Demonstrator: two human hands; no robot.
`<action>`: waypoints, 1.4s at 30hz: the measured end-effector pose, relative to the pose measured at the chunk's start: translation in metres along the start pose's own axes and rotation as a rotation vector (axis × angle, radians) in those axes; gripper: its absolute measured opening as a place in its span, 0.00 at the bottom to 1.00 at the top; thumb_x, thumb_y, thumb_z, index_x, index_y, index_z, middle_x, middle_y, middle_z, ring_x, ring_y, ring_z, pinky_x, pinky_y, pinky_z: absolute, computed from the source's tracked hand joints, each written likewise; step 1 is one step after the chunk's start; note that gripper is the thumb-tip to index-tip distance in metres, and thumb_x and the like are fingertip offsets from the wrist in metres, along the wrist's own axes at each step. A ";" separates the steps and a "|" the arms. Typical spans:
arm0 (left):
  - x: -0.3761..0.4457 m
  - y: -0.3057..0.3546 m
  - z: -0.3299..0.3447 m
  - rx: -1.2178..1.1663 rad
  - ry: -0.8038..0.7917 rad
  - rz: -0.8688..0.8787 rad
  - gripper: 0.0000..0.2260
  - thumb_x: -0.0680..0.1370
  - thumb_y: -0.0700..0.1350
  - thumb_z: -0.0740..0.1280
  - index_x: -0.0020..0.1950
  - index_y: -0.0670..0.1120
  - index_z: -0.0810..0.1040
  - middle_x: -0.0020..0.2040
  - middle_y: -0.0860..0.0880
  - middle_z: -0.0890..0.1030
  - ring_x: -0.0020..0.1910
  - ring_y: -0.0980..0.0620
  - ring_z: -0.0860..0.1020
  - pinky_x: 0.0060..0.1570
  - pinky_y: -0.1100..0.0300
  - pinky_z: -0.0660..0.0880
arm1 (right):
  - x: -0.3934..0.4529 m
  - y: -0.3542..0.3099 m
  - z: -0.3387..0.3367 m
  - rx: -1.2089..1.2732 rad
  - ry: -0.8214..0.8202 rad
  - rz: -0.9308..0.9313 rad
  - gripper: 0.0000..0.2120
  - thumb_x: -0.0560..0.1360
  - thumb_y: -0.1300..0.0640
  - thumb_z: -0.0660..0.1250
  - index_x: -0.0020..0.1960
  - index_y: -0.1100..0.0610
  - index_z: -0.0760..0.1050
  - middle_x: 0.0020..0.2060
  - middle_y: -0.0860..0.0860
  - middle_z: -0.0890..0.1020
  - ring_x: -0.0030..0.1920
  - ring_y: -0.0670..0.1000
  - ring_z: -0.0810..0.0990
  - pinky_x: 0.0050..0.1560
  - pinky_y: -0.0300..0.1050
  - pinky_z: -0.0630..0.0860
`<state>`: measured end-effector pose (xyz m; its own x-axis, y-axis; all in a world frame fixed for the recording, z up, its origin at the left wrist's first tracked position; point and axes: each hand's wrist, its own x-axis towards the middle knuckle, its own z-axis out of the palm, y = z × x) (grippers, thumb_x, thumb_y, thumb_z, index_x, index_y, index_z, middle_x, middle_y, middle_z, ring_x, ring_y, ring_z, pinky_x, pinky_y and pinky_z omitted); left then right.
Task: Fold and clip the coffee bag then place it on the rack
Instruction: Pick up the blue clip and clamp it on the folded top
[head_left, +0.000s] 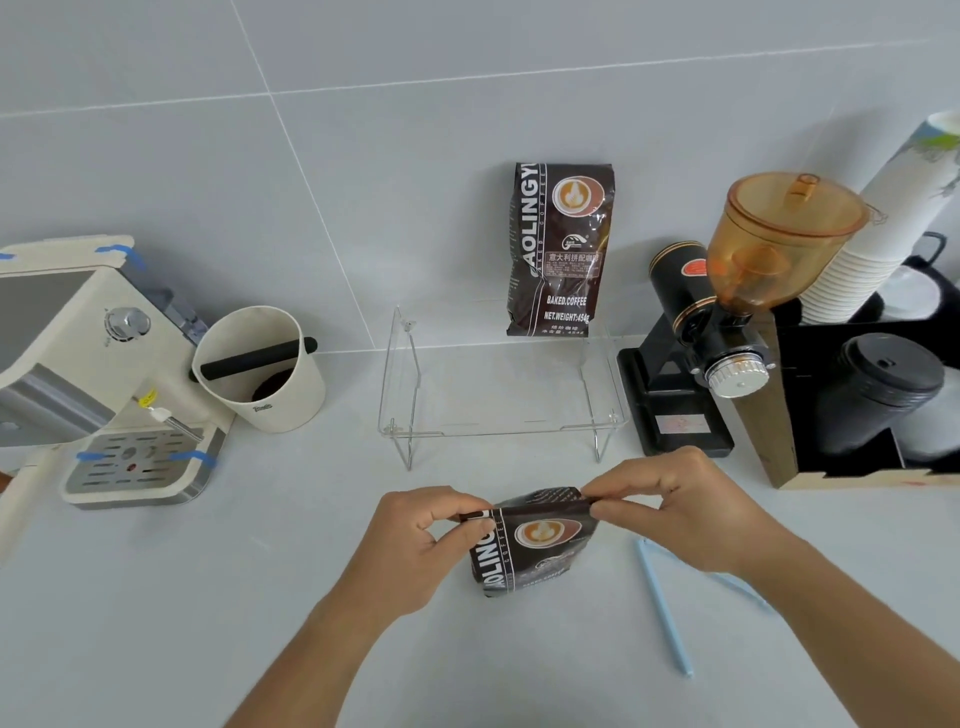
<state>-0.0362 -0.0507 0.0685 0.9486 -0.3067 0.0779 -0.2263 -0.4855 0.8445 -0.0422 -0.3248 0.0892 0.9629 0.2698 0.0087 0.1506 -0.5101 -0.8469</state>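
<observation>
A dark brown coffee bag (530, 545) stands on the white counter in front of me, its top folded over into a flat band. My left hand (415, 540) pinches the left end of that fold and my right hand (675, 504) pinches the right end. A long pale blue bag clip (662, 603) lies open on the counter to the right of the bag, partly under my right forearm. The clear acrylic rack (498, 426) stands just behind the bag, and a second, taller coffee bag (561, 249) rests on its back right part against the wall.
A cream espresso machine (78, 364) and a cream knock box (260, 369) stand at the left. At the right are a black grinder with an amber hopper (727, 312), a stack of paper cups (878, 228) and a black box holding cup lids (878, 395).
</observation>
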 end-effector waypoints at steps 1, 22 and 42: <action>-0.001 -0.002 0.001 0.001 0.008 -0.003 0.06 0.73 0.38 0.73 0.45 0.49 0.86 0.42 0.57 0.85 0.42 0.58 0.82 0.42 0.73 0.74 | -0.003 0.004 -0.004 0.047 0.031 0.049 0.09 0.70 0.60 0.74 0.45 0.46 0.85 0.42 0.38 0.87 0.44 0.38 0.85 0.46 0.32 0.79; -0.002 -0.013 0.010 -0.143 0.163 -0.105 0.17 0.71 0.34 0.73 0.42 0.58 0.84 0.41 0.58 0.86 0.40 0.56 0.83 0.43 0.70 0.78 | -0.068 0.159 -0.001 -0.533 -0.021 0.667 0.07 0.75 0.56 0.64 0.45 0.53 0.81 0.42 0.50 0.82 0.44 0.52 0.78 0.46 0.47 0.77; 0.000 -0.007 0.011 -0.259 0.108 -0.211 0.12 0.76 0.34 0.67 0.45 0.52 0.82 0.43 0.57 0.85 0.42 0.59 0.82 0.40 0.73 0.75 | -0.037 0.071 -0.012 -0.422 0.332 0.031 0.05 0.72 0.64 0.71 0.47 0.57 0.82 0.36 0.49 0.81 0.34 0.48 0.77 0.36 0.41 0.75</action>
<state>-0.0374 -0.0563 0.0568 0.9896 -0.1262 -0.0689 0.0280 -0.3006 0.9533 -0.0642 -0.3807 0.0350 0.9770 0.0117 0.2131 0.1325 -0.8159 -0.5628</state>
